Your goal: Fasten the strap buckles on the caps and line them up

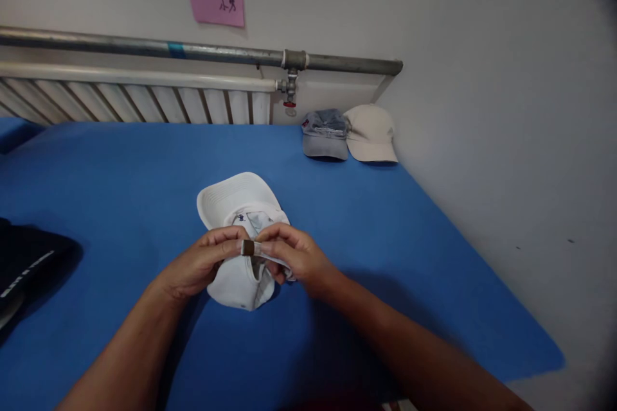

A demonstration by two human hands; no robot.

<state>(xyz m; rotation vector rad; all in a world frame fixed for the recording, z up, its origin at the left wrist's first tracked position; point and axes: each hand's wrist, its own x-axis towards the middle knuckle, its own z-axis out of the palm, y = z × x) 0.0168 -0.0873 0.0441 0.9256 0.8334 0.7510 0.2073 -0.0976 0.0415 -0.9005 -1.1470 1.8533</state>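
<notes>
A white cap [234,200] lies upside down in the middle of the blue table [120,167], its brim pointing away from me. My left hand [200,264] and my right hand [292,255] meet over its rear opening. Both pinch the cap's white back strap, which has a small dark buckle [247,248] between my fingertips. The crown bulges out below my hands.
A grey cap [326,135] and a beige cap [370,133] sit side by side at the far right corner against the wall. A dark garment [24,263] lies at the left edge. A radiator [144,103] and pipes run along the back wall.
</notes>
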